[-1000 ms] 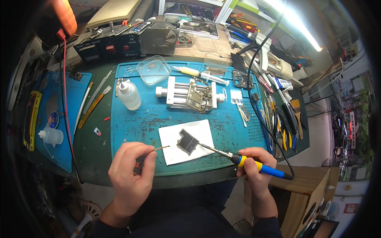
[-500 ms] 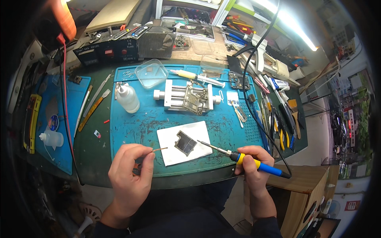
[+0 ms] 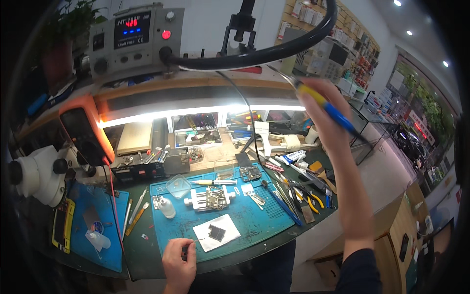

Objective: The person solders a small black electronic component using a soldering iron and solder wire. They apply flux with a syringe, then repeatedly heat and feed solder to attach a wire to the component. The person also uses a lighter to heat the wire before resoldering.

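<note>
My left hand (image 3: 180, 257) is closed near the mat's front edge, pinching a thin strip of desoldering braid (image 3: 199, 239). The strip's end reaches the left side of a folded white paper (image 3: 232, 226). On that paper lies a small dark square circuit board (image 3: 216, 233) with a notched corner. High at the upper right, my right hand (image 3: 323, 100), smeared by motion, grips a soldering iron (image 3: 338, 122) with a blue and yellow handle. Its tip points up and left, toward the shelf. Behind the paper, a metal clamp holder (image 3: 196, 200) carries another board.
A grey soldering station (image 3: 142, 36) with a lit display stands on the shelf, a thick black hose (image 3: 254, 60) arching beside it. An orange multimeter (image 3: 85, 130) and a white microscope (image 3: 41, 174) are at left. A squeeze bottle (image 3: 167, 208) stands on the blue mat; pliers (image 3: 313, 200) lie right.
My right hand has lifted the soldering iron from beside the board up toward the shelf. The view has tilted upward, bringing in the station. My left hand still pinches the braid beside the paper.
</note>
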Action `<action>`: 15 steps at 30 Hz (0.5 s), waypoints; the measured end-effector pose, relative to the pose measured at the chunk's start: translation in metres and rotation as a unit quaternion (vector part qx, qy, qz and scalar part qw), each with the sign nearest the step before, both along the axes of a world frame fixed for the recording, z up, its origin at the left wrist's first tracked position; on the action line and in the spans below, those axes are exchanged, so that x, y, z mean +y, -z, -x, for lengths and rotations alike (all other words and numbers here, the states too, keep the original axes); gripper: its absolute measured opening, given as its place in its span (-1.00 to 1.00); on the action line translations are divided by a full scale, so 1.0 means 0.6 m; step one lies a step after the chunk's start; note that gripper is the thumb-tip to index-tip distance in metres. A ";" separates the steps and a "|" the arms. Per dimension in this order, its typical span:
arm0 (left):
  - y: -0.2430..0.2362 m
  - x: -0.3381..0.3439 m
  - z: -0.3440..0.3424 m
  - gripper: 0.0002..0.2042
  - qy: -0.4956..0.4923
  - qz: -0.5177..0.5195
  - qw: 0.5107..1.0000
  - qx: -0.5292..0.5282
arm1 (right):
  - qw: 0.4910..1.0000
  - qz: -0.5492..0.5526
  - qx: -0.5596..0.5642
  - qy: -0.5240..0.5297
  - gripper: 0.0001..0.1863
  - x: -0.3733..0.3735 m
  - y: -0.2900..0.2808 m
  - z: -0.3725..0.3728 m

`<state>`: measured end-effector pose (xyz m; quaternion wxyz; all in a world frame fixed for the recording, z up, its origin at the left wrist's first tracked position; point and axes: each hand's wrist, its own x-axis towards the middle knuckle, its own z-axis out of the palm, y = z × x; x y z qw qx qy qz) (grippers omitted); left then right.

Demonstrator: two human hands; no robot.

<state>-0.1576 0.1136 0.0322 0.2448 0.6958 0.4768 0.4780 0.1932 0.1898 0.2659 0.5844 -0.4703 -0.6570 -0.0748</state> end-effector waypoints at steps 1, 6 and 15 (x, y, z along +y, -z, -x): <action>0.001 -0.001 0.005 -0.95 0.000 -0.006 1.000 0.004 | 0.999 0.009 -0.045 0.019 -0.70 0.036 -0.028 -0.004; 0.007 -0.005 0.005 -0.96 0.004 -0.023 1.000 0.008 | 0.989 0.101 -0.109 0.004 -0.68 0.150 -0.086 -0.035; -0.004 -0.007 0.008 -0.92 0.036 -0.001 0.999 -0.007 | 0.957 0.154 0.247 -0.001 -0.67 0.189 -0.112 -0.025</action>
